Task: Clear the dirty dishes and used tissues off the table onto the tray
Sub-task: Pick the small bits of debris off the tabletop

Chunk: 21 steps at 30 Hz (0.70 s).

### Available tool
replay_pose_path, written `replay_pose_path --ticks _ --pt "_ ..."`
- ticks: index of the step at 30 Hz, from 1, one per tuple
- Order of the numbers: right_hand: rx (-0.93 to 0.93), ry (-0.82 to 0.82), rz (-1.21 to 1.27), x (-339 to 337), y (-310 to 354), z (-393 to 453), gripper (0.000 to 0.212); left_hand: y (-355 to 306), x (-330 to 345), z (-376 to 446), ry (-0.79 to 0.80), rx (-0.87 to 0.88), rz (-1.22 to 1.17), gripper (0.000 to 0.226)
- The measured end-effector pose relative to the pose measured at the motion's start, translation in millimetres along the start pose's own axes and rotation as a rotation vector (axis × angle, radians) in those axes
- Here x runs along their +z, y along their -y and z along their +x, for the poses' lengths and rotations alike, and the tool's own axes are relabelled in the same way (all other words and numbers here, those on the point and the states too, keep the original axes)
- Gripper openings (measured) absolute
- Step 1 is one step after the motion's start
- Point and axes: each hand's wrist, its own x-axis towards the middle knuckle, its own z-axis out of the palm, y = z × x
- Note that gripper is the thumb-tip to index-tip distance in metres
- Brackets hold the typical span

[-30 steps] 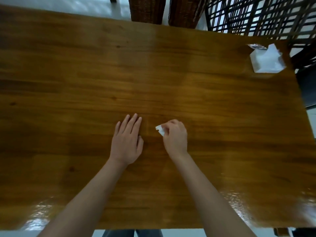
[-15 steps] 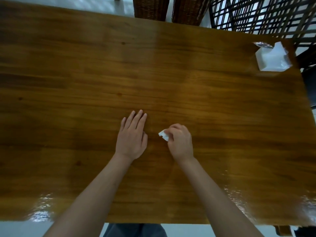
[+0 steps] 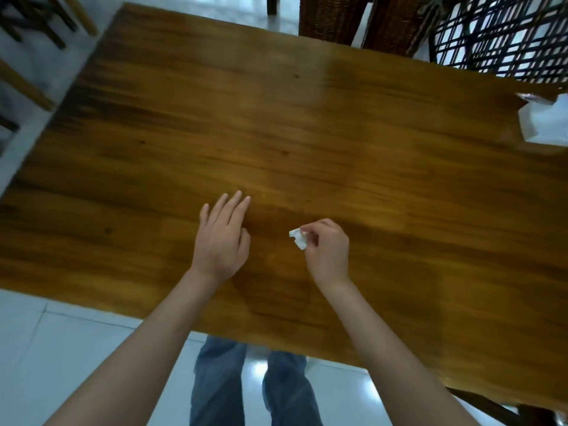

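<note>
Where the right hand (image 3: 327, 250) curls its fingers above the middle of the bench, a small crumpled white tissue (image 3: 298, 238) is pinched at the fingertips, sticking out toward the left hand; whether it touches the wood cannot be told. The left hand (image 3: 222, 238) lies just beside it, a short gap between them, palm down with fingers straight and close together, holding nothing. Both are over the glossy brown wooden bench (image 3: 307, 124), whose near edge runs under the forearms. Far beyond the right hand, at the bench's far right corner, sits a white tissue pack (image 3: 544, 124), cut off by the frame edge. Beyond the far edge stand dark woven wicker chairs (image 3: 332, 16). Below the forearms, blue jeans (image 3: 221, 382) show over a pale tiled floor (image 3: 61, 348).
</note>
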Motion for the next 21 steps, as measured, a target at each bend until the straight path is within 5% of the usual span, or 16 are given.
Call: replay_pose_path --ticks 15,21 --pt "0.117 -0.078 -0.01 99 99 -25 0.02 120 -8 8 0.09 0.09 0.025 0.052" --pt "-0.024 0.031 -0.071 108 102 -38 0.017 126 -3 33 0.065 0.133 0.003 0.051"
